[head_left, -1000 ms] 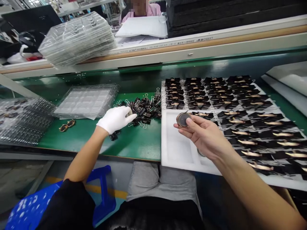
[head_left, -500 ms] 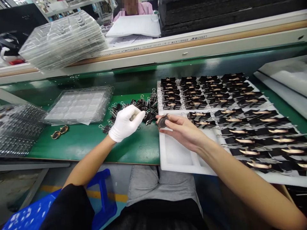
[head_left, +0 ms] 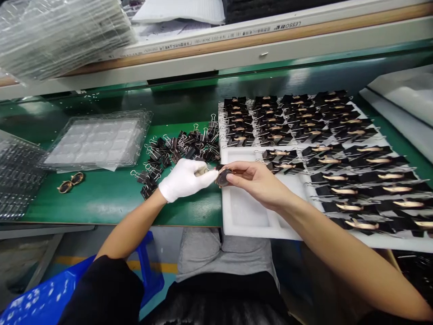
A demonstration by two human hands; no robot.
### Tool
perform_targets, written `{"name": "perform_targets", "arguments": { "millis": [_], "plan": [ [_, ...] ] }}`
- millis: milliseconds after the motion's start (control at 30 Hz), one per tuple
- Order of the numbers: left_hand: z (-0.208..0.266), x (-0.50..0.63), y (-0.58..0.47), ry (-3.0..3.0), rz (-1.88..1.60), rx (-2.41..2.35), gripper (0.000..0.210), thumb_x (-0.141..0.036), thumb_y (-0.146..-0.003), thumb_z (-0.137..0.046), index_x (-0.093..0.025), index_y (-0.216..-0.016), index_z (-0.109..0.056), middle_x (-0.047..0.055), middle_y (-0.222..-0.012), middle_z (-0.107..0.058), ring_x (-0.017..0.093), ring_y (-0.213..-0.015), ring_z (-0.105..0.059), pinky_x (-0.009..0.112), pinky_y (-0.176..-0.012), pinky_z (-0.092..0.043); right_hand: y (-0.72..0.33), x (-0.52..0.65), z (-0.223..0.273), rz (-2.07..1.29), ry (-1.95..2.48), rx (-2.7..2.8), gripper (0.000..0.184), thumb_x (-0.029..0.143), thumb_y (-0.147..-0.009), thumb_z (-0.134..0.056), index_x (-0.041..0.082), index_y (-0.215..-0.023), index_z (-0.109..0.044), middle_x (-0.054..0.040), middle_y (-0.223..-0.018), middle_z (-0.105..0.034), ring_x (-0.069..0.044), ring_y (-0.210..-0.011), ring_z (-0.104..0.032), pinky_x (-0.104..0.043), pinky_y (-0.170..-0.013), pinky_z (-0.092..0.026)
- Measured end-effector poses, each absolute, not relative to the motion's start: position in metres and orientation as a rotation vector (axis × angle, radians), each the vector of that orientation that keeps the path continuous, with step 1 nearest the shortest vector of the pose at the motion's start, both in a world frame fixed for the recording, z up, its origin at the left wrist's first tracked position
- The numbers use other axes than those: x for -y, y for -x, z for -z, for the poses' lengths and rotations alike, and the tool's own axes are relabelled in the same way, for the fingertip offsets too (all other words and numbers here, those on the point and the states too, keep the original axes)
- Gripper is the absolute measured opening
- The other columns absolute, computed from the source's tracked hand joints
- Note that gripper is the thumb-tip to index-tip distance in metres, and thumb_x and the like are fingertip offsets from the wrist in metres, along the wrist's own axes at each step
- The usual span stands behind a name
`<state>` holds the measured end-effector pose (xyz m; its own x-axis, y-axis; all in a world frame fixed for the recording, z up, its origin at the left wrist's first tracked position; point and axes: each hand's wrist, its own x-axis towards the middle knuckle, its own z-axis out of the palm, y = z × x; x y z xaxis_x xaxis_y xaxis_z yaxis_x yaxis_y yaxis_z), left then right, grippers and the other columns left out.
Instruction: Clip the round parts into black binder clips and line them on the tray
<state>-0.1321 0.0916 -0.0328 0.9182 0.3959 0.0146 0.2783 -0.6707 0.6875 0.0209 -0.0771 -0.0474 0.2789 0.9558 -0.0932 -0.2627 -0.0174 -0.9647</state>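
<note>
My bare right hand (head_left: 259,183) pinches a small round dark piece with a gold-coloured rim (head_left: 223,178) between thumb and fingers. Beside it, my left hand (head_left: 187,179), in a white glove, has its thumb and fingers closed, with the tips at the left edge of that piece. What the gloved fingertips grip is too small to make out. Just beyond both hands lies a heap of black binder clips (head_left: 182,144) with wire handles. On the green table to the left rests a similar gold-rimmed pair of round pieces (head_left: 71,182).
A white foam tray (head_left: 250,230) at right carries rows of black binder clips clamped on gold-coloured pieces (head_left: 343,191). Clear plastic trays (head_left: 94,140) lie at left, with more stacked on the shelf (head_left: 64,40). A blue stool (head_left: 149,271) stands below the table.
My left hand has moved right and slightly down, bringing its fingertips to the round piece. My right hand still holds that piece. The camera view has tilted down.
</note>
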Motion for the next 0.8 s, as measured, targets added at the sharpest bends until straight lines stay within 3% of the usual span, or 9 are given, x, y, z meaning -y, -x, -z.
{"name": "perform_targets", "arguments": {
  "millis": [267,433,567,800],
  "plan": [
    [0.041,-0.089,0.131,-2.258,-0.311,-0.429,0.042,-0.046,-0.076,-0.060,-0.018,-0.051,-0.043,-0.004,-0.050,-0.036,0.007,-0.052,-0.031,0.024,-0.048,-0.022,-0.020,0.080,0.042,-1.214,1.189,0.802,0.033,0.045,-0.078,-0.092,0.019,-0.096,-0.083,-0.0091,-0.096,-0.079,-0.023,-0.092,-0.074,-0.047,-0.102,-0.058],
    [0.036,-0.094,0.136,-2.262,-0.586,-0.384,0.041,-0.037,-0.080,-0.055,-0.019,-0.047,-0.040,-0.003,-0.048,-0.039,0.008,-0.049,-0.034,0.026,-0.049,-0.024,-0.023,0.078,0.039,-1.206,1.033,0.464,0.027,0.040,-0.074,-0.096,0.025,-0.094,-0.084,-0.0051,-0.112,-0.078,-0.020,-0.103,-0.071,-0.042,-0.098,-0.060],
    [0.038,-0.091,0.138,-2.293,-0.841,-0.315,0.039,-0.030,-0.079,-0.058,-0.018,-0.045,-0.043,-0.002,-0.046,-0.044,0.008,-0.046,-0.037,0.026,-0.048,-0.027,-0.022,0.073,0.042,-1.162,1.023,0.266,0.030,0.037,-0.069,-0.099,0.028,-0.093,-0.084,-0.0016,-0.107,-0.078,-0.015,-0.095,-0.068,-0.033,-0.090,-0.060],
    [0.042,-0.085,0.135,-2.354,-1.007,-0.349,0.042,-0.030,-0.086,-0.061,-0.018,-0.048,-0.047,-0.003,-0.048,-0.047,0.008,-0.047,-0.040,0.026,-0.049,-0.029,-0.012,0.070,0.045,-1.107,1.042,0.268,0.031,0.038,-0.067,-0.100,0.026,-0.091,-0.083,-0.0023,-0.107,-0.077,-0.016,-0.097,-0.066,-0.033,-0.086,-0.060]
  ]
}}
